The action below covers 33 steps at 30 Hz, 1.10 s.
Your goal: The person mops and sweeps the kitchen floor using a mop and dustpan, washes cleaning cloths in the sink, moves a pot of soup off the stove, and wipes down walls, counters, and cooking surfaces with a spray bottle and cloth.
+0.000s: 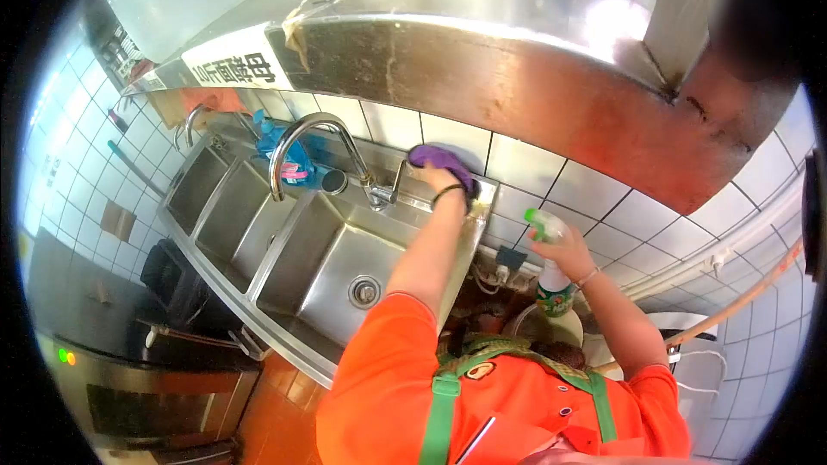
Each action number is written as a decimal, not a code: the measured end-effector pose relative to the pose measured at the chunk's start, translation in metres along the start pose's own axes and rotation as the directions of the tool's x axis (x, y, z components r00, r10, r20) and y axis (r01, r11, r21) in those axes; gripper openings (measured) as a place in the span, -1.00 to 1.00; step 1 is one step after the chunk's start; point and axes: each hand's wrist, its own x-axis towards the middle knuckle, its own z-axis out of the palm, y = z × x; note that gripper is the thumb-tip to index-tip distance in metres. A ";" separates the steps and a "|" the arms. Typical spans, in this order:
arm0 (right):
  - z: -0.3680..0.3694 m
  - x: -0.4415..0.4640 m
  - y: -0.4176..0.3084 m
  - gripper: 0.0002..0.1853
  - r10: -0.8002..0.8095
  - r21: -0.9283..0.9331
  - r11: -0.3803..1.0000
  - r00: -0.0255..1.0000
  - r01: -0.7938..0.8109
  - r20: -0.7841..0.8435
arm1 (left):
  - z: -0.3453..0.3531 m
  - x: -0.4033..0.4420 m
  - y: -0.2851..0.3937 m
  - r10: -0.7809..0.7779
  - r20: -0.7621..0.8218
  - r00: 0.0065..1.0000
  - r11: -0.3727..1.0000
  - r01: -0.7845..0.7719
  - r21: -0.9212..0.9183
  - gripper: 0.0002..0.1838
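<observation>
My left hand (432, 176) is closed on a purple cloth (444, 158), at the sink's back right corner where it meets the tiled wall. Most of the fingers are hidden by the cloth. To the right of the sink, my right hand (568, 251) grips a spray bottle (554, 291) around its neck. The bottle has a green trigger head and a green label, and it hangs upright near the wall. Just left of the cloth stands a curved chrome faucet (332, 120). Below my left forearm lies the steel sink basin (345, 267) with its round drain.
A blue bottle (293, 159) with a pink label stands behind the sink beside a grey cylindrical object (334, 182). Above runs a steel shelf (482, 69) with a paper sign. A dark plug (511, 257) and pipes line the wall at right. A steel appliance (155, 396) stands lower left.
</observation>
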 end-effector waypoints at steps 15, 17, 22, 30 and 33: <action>-0.029 -0.023 0.007 -0.65 0.060 -0.024 0.998 0.992 -0.063 -0.112 | 0.024 0.005 -0.013 0.258 0.131 0.957 0.216 -0.189 0.958 -0.63; -0.027 -0.023 0.007 -0.65 0.055 0.002 0.998 0.992 -0.056 -0.115 | 0.028 -0.018 -0.023 0.171 0.155 0.973 0.533 -0.223 0.816 -0.44; -0.024 -0.011 0.018 -0.65 0.081 0.062 0.995 0.993 -0.077 -0.082 | 0.036 -0.017 -0.018 0.185 0.018 0.983 0.857 -0.170 0.486 -0.34; -0.019 -0.013 0.016 -0.65 0.068 0.094 0.994 0.992 -0.058 -0.109 | 0.045 -0.062 0.026 0.016 0.268 0.963 0.980 -0.068 0.187 -0.69; -0.022 -0.006 0.020 -0.65 0.126 0.008 0.992 0.991 -0.126 -0.048 | 0.053 -0.086 0.007 -0.021 0.205 0.978 0.910 -0.067 0.410 -0.53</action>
